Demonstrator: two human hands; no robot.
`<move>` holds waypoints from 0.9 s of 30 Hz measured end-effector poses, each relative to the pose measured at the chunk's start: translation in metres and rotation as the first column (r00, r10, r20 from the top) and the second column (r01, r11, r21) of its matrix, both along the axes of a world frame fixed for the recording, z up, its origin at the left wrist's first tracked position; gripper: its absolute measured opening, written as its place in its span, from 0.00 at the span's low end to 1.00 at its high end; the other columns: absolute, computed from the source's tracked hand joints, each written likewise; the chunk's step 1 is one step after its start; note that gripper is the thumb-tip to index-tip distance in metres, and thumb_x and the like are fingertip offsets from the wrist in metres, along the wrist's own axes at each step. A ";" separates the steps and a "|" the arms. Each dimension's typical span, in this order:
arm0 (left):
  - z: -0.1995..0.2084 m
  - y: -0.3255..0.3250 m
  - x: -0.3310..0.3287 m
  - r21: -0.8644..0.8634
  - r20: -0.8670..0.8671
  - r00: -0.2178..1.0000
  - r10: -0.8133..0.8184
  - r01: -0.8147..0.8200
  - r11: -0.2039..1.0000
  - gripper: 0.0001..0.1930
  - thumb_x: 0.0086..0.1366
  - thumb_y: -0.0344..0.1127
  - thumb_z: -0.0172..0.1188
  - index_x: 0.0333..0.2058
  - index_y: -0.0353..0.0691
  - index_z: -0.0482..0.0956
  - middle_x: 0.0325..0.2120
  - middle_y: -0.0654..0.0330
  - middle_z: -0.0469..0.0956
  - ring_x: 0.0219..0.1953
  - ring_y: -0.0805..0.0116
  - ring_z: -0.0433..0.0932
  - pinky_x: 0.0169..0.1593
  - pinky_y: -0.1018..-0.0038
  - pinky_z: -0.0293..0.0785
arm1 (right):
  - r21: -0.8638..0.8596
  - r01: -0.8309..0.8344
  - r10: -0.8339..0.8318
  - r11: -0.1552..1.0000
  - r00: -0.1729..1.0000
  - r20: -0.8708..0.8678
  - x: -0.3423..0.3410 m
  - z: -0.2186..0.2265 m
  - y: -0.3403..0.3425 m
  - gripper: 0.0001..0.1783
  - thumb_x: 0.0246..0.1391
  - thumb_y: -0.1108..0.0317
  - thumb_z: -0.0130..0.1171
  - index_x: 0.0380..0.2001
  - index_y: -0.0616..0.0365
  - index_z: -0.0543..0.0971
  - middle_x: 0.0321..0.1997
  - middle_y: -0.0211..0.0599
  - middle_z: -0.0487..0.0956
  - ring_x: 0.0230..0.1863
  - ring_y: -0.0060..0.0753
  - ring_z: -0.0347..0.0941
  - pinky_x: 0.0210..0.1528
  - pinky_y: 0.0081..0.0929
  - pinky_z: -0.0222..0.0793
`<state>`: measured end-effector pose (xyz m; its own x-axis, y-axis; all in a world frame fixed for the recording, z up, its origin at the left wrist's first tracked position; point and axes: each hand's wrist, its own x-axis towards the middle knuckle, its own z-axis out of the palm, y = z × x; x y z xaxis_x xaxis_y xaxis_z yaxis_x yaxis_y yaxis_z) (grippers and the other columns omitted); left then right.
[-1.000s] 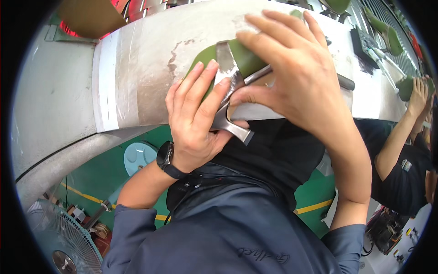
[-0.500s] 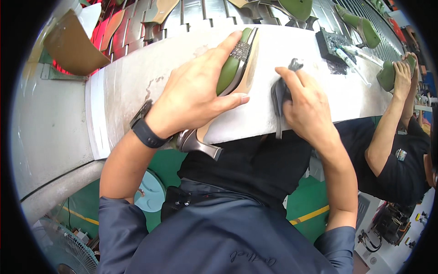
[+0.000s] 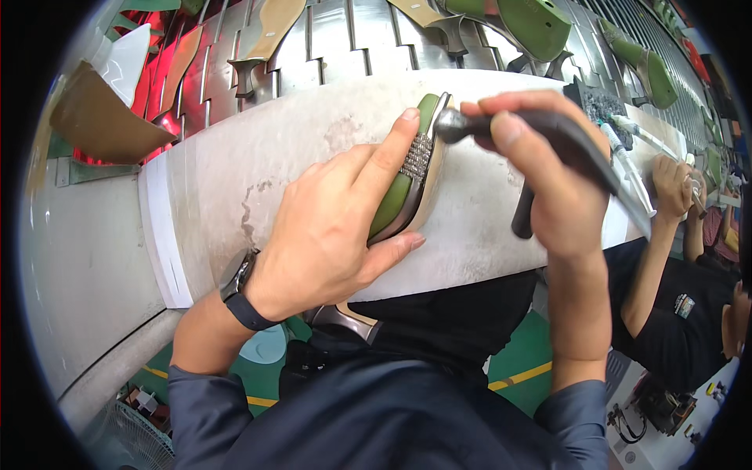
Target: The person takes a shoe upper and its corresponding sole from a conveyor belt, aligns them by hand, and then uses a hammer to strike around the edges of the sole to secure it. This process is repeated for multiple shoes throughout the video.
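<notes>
A high-heeled sandal on a green shoe last (image 3: pixel 394 205) lies on its side on the white work surface. It has a glittery strap, a dark edge and a beige sole, and its metallic heel (image 3: pixel 345 319) hangs over the near edge. My left hand (image 3: pixel 329 207) is closed round it, fingers over the green side and thumb by the sole. My right hand (image 3: pixel 560 176) grips dark shoemaker's pincers (image 3: pixel 568 135) with a rounded metal head. That head touches or nearly touches the sandal's toe edge; contact is hard to tell. The grip hides part of the pincers.
Beyond the white work surface (image 3: pixel 478 251) runs a slatted metal conveyor (image 3: pixel 337 39) with several more shoes on green lasts (image 3: pixel 536 27). Syringes (image 3: pixel 627 168) lie by a dark block (image 3: pixel 591 102) on the right. A co-worker's hands (image 3: pixel 674 188) are at the far right.
My right hand has lifted and turned the pincers, bringing their head left to the sandal's toe. My left hand keeps its hold. The view has shifted, with the sandal lower in it.
</notes>
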<state>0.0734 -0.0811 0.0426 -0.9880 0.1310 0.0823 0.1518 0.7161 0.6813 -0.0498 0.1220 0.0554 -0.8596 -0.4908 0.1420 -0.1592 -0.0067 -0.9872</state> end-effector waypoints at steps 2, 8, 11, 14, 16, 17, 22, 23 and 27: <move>-0.001 -0.002 0.000 -0.006 -0.012 1.000 0.001 -0.001 1.000 0.56 0.49 0.32 0.78 0.74 0.34 0.55 0.52 0.39 0.78 0.49 0.39 0.80 0.54 0.58 0.76 | 0.037 0.002 -0.002 0.999 1.000 0.013 -0.024 -0.001 -0.007 0.10 0.61 0.69 0.66 0.42 0.65 0.85 0.39 0.34 0.88 0.40 0.21 0.82 0.44 0.20 0.76; -0.008 -0.007 0.004 -0.002 -0.032 0.999 -0.003 0.003 1.000 0.57 0.48 0.33 0.79 0.75 0.35 0.54 0.52 0.42 0.78 0.48 0.42 0.80 0.52 0.57 0.76 | -0.034 -0.071 0.074 0.997 0.994 0.080 -0.010 -0.008 -0.001 0.10 0.63 0.71 0.64 0.43 0.67 0.83 0.42 0.41 0.88 0.46 0.28 0.83 0.53 0.27 0.77; -0.009 -0.007 0.003 0.004 -0.065 0.998 -0.005 0.006 1.000 0.58 0.48 0.33 0.79 0.75 0.35 0.54 0.50 0.44 0.78 0.47 0.44 0.79 0.51 0.58 0.76 | -0.102 -0.029 0.041 0.994 0.992 0.121 0.036 -0.024 0.017 0.12 0.62 0.72 0.59 0.46 0.70 0.80 0.48 0.52 0.86 0.52 0.36 0.82 0.58 0.32 0.75; -0.007 -0.007 0.005 0.003 -0.082 0.997 -0.004 0.005 1.000 0.58 0.48 0.34 0.79 0.75 0.36 0.54 0.47 0.46 0.78 0.44 0.45 0.79 0.49 0.58 0.75 | -0.186 0.027 -0.011 0.982 0.996 0.085 0.061 -0.026 0.008 0.14 0.61 0.72 0.60 0.47 0.70 0.78 0.51 0.56 0.85 0.56 0.42 0.82 0.62 0.35 0.74; -0.006 -0.007 0.006 -0.010 -0.061 0.998 -0.007 0.006 1.000 0.58 0.47 0.34 0.79 0.75 0.36 0.54 0.46 0.47 0.78 0.43 0.45 0.78 0.48 0.58 0.75 | -0.014 0.005 -0.005 1.000 1.000 -0.010 0.058 -0.005 0.008 0.14 0.60 0.74 0.63 0.47 0.69 0.79 0.51 0.54 0.85 0.56 0.40 0.82 0.62 0.35 0.75; -0.005 -0.007 0.006 -0.030 -0.053 0.999 -0.004 0.003 1.000 0.59 0.47 0.34 0.79 0.75 0.36 0.54 0.45 0.48 0.77 0.42 0.45 0.78 0.47 0.58 0.75 | 0.086 -0.038 0.049 0.996 0.990 -0.131 0.054 0.001 0.007 0.14 0.59 0.74 0.65 0.47 0.69 0.79 0.51 0.53 0.85 0.54 0.39 0.83 0.59 0.33 0.76; -0.011 -0.007 0.007 -0.023 -0.102 0.995 0.009 -0.011 1.000 0.58 0.47 0.34 0.79 0.75 0.36 0.54 0.45 0.48 0.77 0.41 0.44 0.78 0.46 0.58 0.74 | 0.111 -0.016 0.028 0.994 0.994 -0.110 0.005 0.005 -0.012 0.10 0.61 0.76 0.64 0.45 0.67 0.82 0.44 0.41 0.87 0.46 0.25 0.82 0.52 0.23 0.76; -0.012 -0.007 0.007 -0.001 -0.096 0.995 0.003 -0.003 1.000 0.58 0.47 0.34 0.79 0.75 0.36 0.54 0.44 0.48 0.77 0.41 0.44 0.78 0.46 0.58 0.74 | 0.123 -0.017 0.023 0.992 0.999 -0.046 -0.002 0.007 -0.011 0.10 0.62 0.76 0.63 0.45 0.67 0.82 0.44 0.40 0.87 0.45 0.24 0.82 0.52 0.23 0.76; -0.015 -0.009 0.012 -0.013 -0.086 0.996 0.019 -0.020 1.000 0.58 0.47 0.34 0.79 0.75 0.36 0.55 0.43 0.47 0.77 0.41 0.43 0.77 0.46 0.56 0.75 | 0.157 -0.128 0.147 0.979 0.983 -0.113 0.018 0.009 -0.003 0.11 0.59 0.75 0.64 0.44 0.68 0.82 0.43 0.42 0.87 0.46 0.28 0.83 0.52 0.26 0.77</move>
<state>0.0854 -0.0901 0.0279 -0.9797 0.1135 0.1651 0.1951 0.7286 0.6566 -0.0322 0.1193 0.0642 -0.7626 -0.6268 0.1595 -0.2879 0.1081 -0.9515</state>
